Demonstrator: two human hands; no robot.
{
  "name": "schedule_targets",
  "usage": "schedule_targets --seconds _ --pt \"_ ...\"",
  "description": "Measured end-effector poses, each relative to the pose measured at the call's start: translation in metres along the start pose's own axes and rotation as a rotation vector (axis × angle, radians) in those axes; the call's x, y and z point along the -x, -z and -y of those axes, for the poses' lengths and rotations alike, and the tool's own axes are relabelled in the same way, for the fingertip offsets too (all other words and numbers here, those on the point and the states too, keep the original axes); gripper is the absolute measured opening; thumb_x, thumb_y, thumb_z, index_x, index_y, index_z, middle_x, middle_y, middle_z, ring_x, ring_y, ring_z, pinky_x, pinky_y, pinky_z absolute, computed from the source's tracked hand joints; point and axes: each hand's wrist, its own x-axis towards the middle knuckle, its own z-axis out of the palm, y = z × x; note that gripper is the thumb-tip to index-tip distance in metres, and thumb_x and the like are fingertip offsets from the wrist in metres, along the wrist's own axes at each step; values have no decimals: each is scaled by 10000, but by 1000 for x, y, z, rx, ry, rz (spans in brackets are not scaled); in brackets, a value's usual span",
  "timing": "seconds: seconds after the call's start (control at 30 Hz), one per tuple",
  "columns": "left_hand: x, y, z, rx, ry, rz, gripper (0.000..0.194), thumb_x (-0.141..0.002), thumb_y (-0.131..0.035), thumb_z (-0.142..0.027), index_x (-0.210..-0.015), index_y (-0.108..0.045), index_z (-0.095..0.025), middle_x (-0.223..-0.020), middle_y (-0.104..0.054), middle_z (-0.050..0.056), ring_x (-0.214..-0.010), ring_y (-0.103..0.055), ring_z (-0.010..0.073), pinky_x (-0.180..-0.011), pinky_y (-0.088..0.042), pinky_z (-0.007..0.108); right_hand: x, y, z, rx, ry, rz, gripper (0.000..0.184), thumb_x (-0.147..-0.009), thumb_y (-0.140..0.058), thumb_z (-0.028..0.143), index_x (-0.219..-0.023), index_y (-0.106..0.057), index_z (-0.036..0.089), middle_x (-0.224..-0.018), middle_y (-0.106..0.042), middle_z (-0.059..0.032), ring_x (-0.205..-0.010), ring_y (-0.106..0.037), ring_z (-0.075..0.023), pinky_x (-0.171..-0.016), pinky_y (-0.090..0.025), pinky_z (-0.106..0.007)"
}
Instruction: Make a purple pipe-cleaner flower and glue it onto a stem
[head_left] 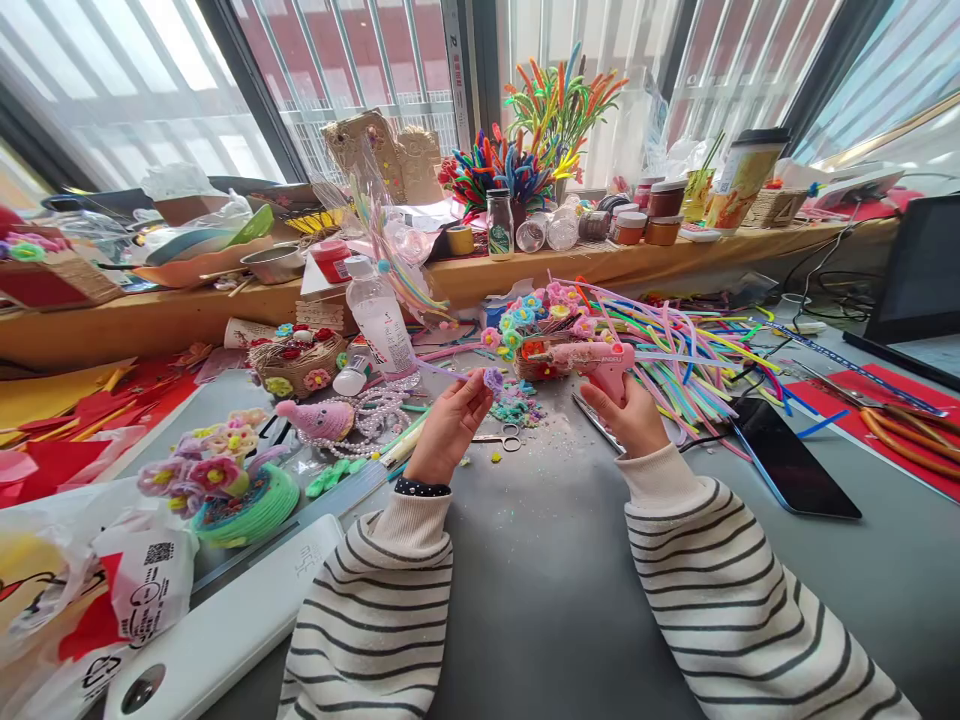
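My left hand (452,428) pinches a small purple pipe-cleaner flower (493,380), with a lilac stem (439,370) running out to the left behind the fingers. A pink hot glue gun (606,366) is gripped in my right hand (628,412), its nozzle turned left toward the flower but apart from it. Just beyond the gun stands a small basket (545,366) with pink, blue and green pipe-cleaner flowers (525,318). Small scissors (504,440) lie on the table between my hands, near a scatter of beads and sequins (519,404).
Loose pipe cleaners (690,350) spread to the right, near a phone (793,458) and orange-handled pliers (911,435). On the left are a flower pot (251,505), a pink crocheted cone (322,418), a clear bottle (381,322) and a long white device (232,620). Jars line the sill (495,272).
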Motion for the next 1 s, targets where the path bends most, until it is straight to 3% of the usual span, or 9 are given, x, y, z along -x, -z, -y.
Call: schedule_targets --seconds 0.1,0.2,0.57,1.0 --pt "2 -2 1 6 2 19 59 -677 -575 -97 -718 -609 -122 -654 -629 -7 -582 -589 44 -579 -487 118 2 1 2 101 -46 26 545 -537 -598 543 -872 -558 115 -625 -559 -25 -507 -474 -122 -446 -381 -234" --pt "2 -3 1 13 -8 30 70 -681 -566 -79 -720 -609 -117 -673 -636 -2 -609 -596 49 -593 -489 114 4 2 5 180 -37 -4 496 -568 -567 533 -840 -556 118 -558 -520 -2 -467 -438 -110 -428 -357 -229" --pt "5 -7 -1 3 11 48 109 -653 -572 -32 -726 -593 -110 -656 -615 -4 -589 -590 52 -581 -486 112 9 -3 2 332 245 -209 280 -622 -545 430 -692 -511 161 -432 -397 58 -383 -355 -84 -414 -332 -227" --pt "4 -5 1 20 6 76 95 -650 -568 -36 -698 -588 -116 -667 -615 -13 -595 -588 44 -575 -480 103 8 -5 1 383 405 -247 155 -599 -526 320 -629 -468 179 -443 -408 55 -360 -341 -68 -368 -311 -213"
